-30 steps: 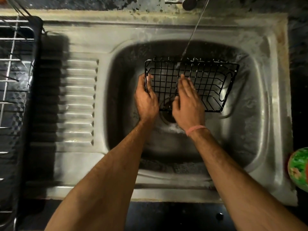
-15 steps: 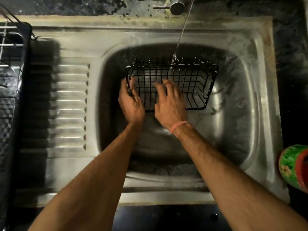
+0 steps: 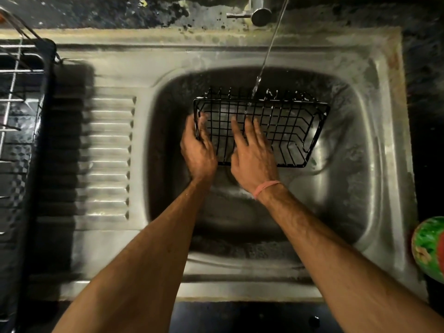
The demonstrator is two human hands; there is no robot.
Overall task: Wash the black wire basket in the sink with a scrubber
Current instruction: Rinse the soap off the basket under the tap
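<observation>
The basket (image 3: 276, 131) is made of thin black wire in a grid of small rectangles, with a darker rim running round its edge and a row of short upright prongs along its far side; it looks wet, and small white flecks sit on the far prongs; it is tilted, so that its gridded face is turned up toward the camera. It lies inside the bowl of the steel sink (image 3: 374, 145), in the upper middle of the frame, just right of centre; a thin stream of water (image 3: 264, 58) falls from the tap (image 3: 260, 13) at the top of the frame and strikes the basket's far edge.

The left hand (image 3: 198, 150) is at the basket's left end, its fingers curled round the rim wire there and gripping it. The right hand (image 3: 254, 157) lies just beside it, flat on the gridded face near the lower left corner, fingers straight and slightly spread, pressing on the wires; a pink band (image 3: 266, 188) circles that wrist. Most of the basket extends to the right of both hands, uncovered.

A ribbed draining board (image 3: 108, 152) lies left of the bowl; a dark dish rack (image 3: 21, 131) stands at the left edge of the frame; a green and red round thing (image 3: 430, 246) shows at the lower right edge.
</observation>
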